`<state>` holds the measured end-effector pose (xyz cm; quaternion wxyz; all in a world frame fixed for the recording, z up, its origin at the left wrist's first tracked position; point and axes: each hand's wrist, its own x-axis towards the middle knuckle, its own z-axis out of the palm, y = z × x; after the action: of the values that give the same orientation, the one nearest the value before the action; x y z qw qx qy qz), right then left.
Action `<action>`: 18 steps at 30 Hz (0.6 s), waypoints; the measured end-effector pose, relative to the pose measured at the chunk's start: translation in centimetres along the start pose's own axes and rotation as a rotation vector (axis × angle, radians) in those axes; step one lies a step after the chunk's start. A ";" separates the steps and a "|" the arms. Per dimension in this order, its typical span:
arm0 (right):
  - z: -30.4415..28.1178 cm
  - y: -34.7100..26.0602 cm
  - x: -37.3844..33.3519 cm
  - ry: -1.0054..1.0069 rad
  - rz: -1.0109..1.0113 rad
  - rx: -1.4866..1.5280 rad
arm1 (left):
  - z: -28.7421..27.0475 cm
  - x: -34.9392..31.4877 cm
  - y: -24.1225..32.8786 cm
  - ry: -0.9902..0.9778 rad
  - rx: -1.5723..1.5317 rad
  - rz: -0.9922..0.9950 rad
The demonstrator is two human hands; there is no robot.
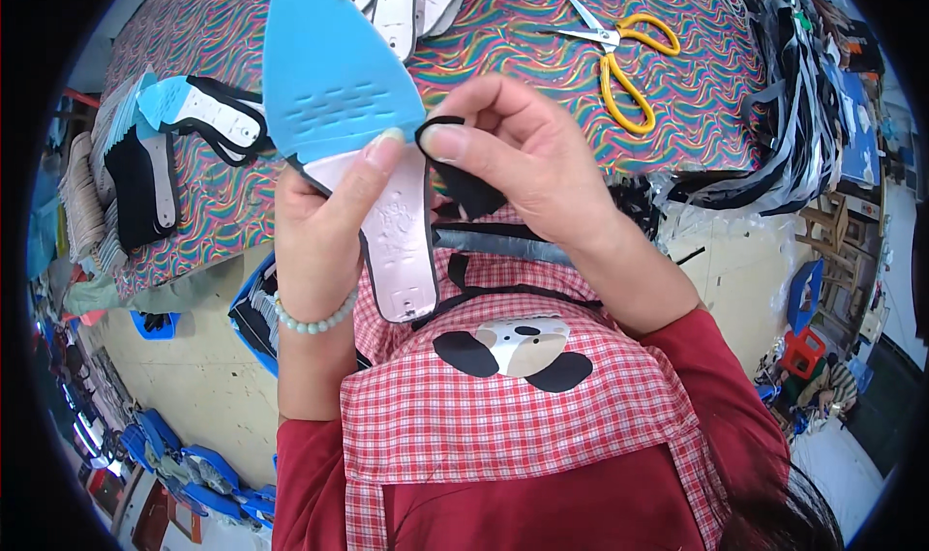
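Note:
My left hand (329, 227) grips a shoe insole (339, 53), its thumb pressed on the top face. The insole has a pointed blue forefoot with rows of slits and a pale pink heel part edged in black. At the insole's right edge, my right hand (518, 149) pinches a black fabric strip (469, 191) between thumb and fingers. The strip loops over the thumb tip, and its lower part hangs beneath the hand. Whether the strip is attached to the insole, I cannot tell. Scissors (610, 40) with yellow handles lie spread on the table, beyond my right hand.
On the patterned tablecloth (513, 48), more insoles (397, 14) lie at the far side. Stacked insoles (145, 178) stand at the left, beside another blue-and-white one (208, 111). Black and grey strips (774, 145) hang over the right edge. Blue bins (208, 469) sit on the floor.

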<state>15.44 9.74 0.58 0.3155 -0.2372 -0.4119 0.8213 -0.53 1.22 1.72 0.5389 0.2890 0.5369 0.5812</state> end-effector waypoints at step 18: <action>0.6 0.0 -0.2 0.054 -0.714 -0.860 | 0.7 -0.3 -1.3 0.092 0.211 0.433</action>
<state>15.13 9.27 0.90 0.4595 -0.2113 -0.7563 0.4150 0.61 1.01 0.75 0.3435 0.4252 0.5442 0.6364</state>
